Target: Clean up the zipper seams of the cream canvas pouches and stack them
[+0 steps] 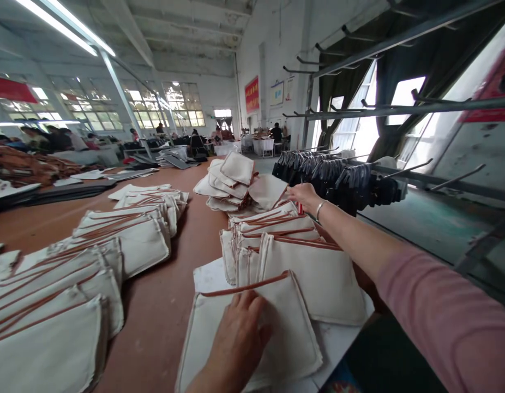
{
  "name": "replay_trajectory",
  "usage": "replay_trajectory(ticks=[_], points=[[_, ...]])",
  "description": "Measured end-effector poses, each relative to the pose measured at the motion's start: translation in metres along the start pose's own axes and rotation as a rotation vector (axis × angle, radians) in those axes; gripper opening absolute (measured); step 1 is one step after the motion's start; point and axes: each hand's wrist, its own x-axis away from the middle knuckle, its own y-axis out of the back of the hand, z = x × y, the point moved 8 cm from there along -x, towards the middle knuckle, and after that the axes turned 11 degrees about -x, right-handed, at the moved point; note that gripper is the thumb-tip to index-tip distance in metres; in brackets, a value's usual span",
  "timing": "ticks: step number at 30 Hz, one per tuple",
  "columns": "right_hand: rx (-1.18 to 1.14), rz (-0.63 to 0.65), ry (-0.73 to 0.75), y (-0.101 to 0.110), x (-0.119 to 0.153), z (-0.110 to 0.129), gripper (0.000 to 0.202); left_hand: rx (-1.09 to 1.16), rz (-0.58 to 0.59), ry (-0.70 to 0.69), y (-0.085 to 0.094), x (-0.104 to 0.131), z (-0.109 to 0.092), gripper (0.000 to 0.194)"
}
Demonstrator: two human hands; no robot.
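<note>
My left hand (241,327) rests on a white fabric pouch (293,327) with a brown top edge, its fingers bent against the cloth near that edge. Farther out, my right hand (304,196) has its fingers closed at the edge of a white fabric piece (268,191); a small red item (300,208) shows under the hand, its shape mostly hidden. Between the hands lies a row of overlapping white pouches (313,273) with brown edges. Beside my right hand, to its left, stands a loose pile of white pieces (232,180).
Long rows of similar pouches (138,245) cover the left of the brown table (162,305). Dark sheets (68,192) and a brown heap (31,164) lie behind. At right are a metal rack (400,112) and hanging dark pieces (338,180). People sit farther off.
</note>
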Motion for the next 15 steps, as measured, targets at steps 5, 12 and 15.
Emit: replay_trajectory(ticks=[5,12,15], points=[[-0.095,0.074,-0.011,0.036,0.065,-0.027,0.015,-0.28,0.013,0.012,-0.009,-0.011,-0.01,0.033],[-0.131,0.25,-0.099,0.077,0.203,-0.061,0.024,-0.239,-0.081,0.121,-0.006,-0.012,-0.013,0.061],[-0.083,0.234,-0.153,0.084,0.241,-0.089,0.026,-0.205,-0.059,0.164,-0.006,-0.018,-0.017,0.043]])
